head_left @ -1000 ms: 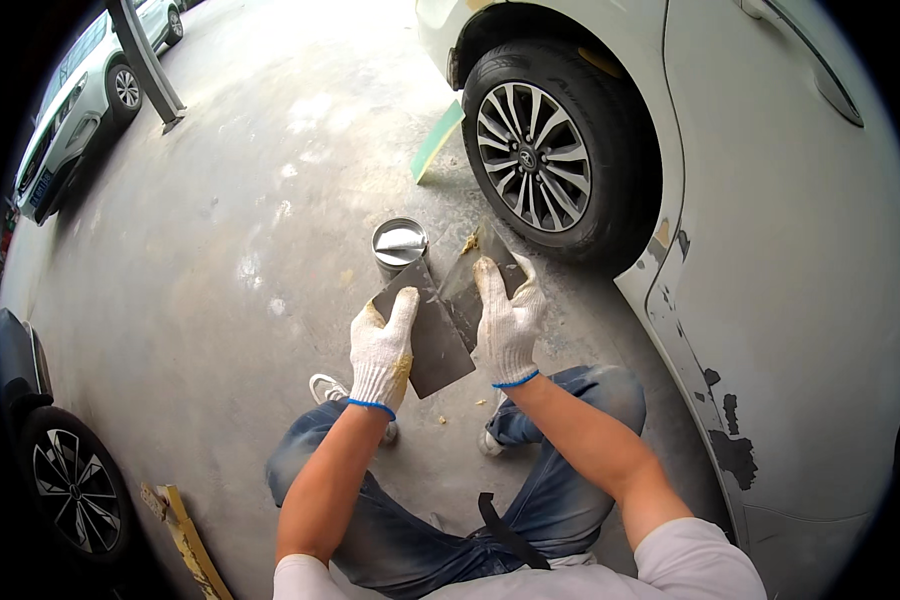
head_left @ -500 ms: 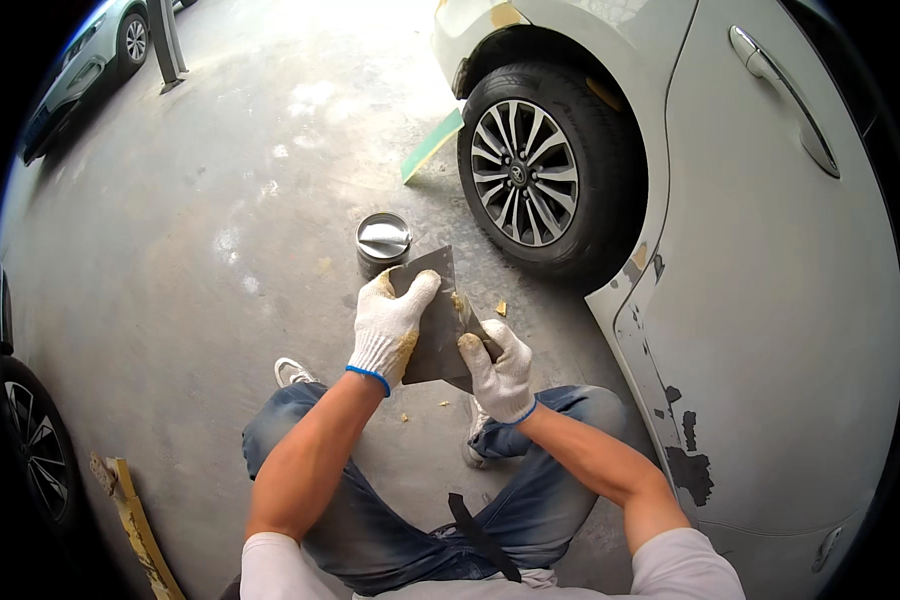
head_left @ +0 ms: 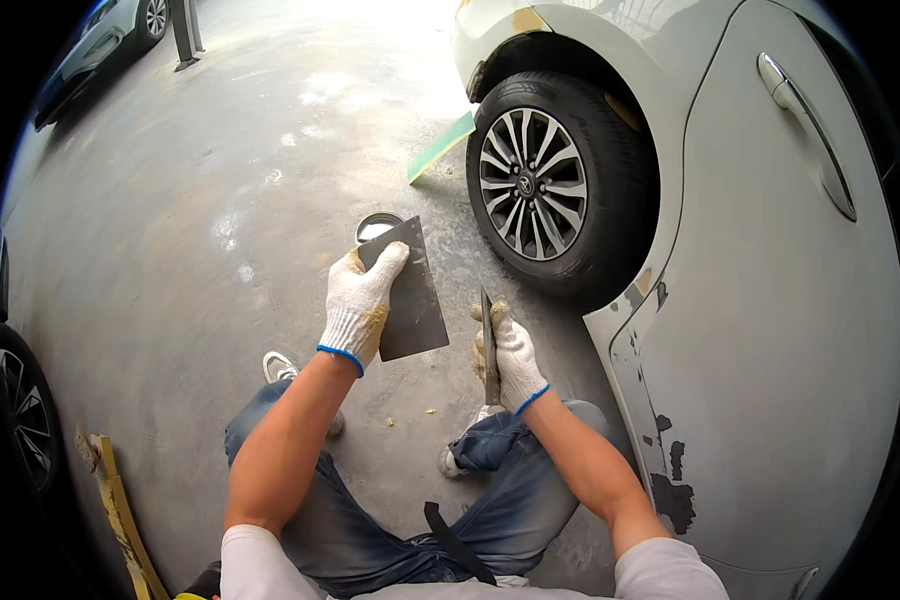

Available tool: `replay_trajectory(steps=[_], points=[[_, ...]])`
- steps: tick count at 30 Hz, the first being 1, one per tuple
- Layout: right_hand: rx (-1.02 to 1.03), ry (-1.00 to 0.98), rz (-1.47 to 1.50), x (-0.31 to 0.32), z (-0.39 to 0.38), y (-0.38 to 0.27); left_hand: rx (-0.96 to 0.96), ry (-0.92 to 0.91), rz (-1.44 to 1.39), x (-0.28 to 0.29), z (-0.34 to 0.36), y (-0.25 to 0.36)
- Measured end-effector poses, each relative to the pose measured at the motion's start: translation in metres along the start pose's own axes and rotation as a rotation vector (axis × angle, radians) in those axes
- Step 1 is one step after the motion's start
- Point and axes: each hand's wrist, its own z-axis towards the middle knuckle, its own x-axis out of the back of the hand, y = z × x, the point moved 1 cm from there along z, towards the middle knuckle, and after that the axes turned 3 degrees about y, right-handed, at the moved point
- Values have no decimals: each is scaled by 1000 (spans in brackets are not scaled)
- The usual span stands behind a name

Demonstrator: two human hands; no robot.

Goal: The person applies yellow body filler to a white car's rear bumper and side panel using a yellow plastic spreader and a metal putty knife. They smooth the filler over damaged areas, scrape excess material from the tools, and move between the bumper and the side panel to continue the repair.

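My left hand, in a white knit glove stained with yellowish filler, is closed on a wide, flat grey metal putty spreader, thumb on its face. My right hand, gloved likewise, grips a second metal putty spreader, which I see almost edge-on. A gap separates the two spreaders. Just beyond the left one stands an open round tin on the floor, partly covered by that spreader and my glove.
On the right is a pale car with chipped, dark patches low on its side and a wheel. A green board leans by the tyre. Yellow-smeared wood lies lower left. Crumbs dot the concrete floor.
The spreaders, touching before, have come apart. My left hand has moved left, its plate now covering part of the tin; the right spreader has turned edge-on. The view has shifted slightly.
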Motion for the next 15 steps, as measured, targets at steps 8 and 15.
replay_trajectory(steps=[8,15], points=[[-809,-1150,754,-5,-4,45,-132,-17,391,-18,2,-30],[-927,-1129,676,4,1,74,-29,-127,544,-22,-13,-25]])
